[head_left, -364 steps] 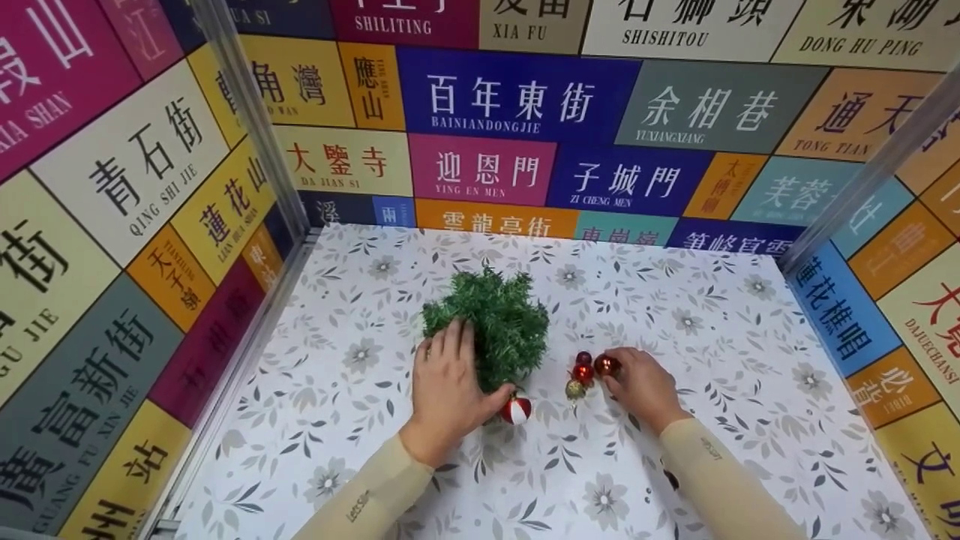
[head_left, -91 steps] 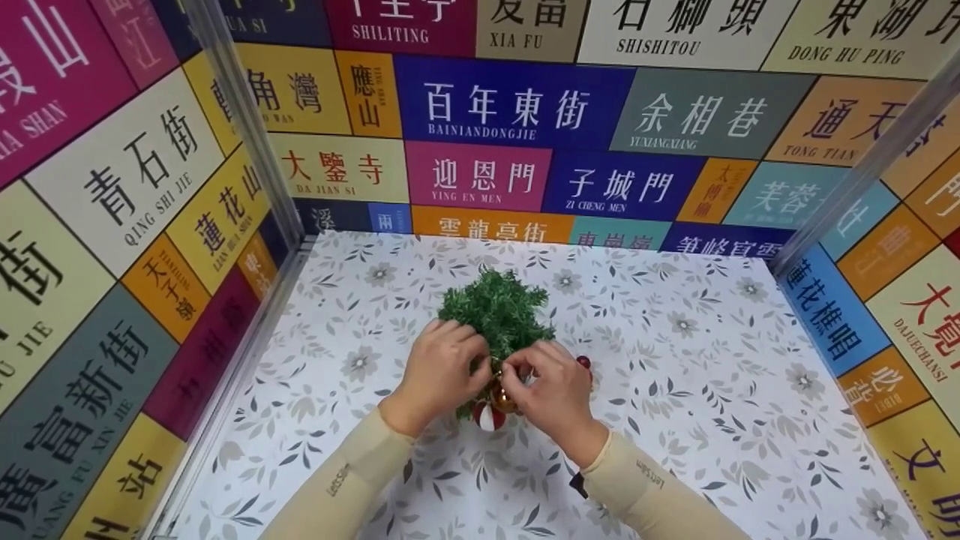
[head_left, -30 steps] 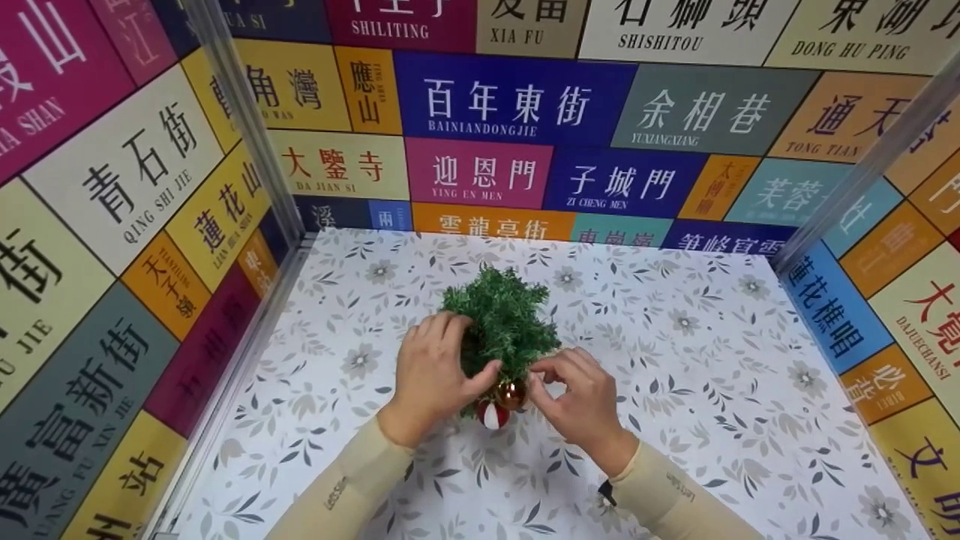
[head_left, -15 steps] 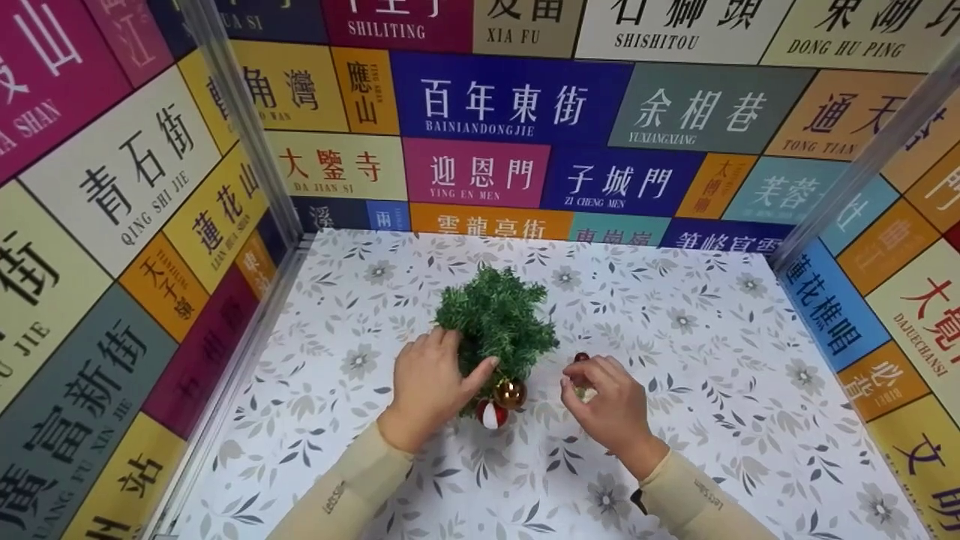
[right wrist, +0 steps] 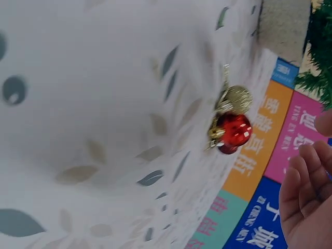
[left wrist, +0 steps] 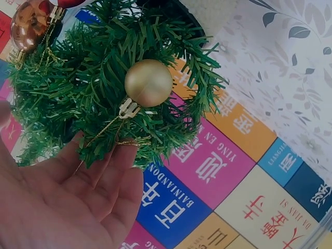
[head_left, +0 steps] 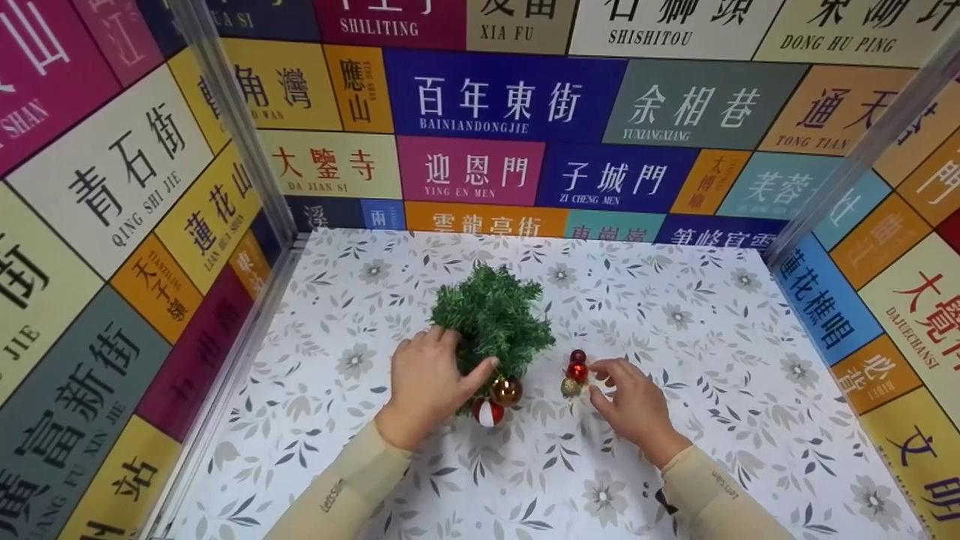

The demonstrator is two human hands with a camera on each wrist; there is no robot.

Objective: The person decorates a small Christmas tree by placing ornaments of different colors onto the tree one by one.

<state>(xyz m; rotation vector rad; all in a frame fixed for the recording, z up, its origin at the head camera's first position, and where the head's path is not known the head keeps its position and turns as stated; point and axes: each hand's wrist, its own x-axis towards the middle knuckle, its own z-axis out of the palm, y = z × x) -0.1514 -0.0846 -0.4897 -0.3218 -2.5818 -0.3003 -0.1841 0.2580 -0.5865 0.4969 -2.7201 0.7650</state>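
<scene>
Head view: we are touching tree (head_left: 491,307) with left hand (head_left: 427,379), fingers relaxed; shiny red bauble (head_left: 577,372) lying beyond fingertips of released right hand (head_left: 634,401).

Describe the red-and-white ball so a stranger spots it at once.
Find the small green tree on the flowered tablecloth. At its near edge, by the person's left hand, is a copper ball. Just below that in the head view is the striped ball, uniquely both red and white.
</scene>
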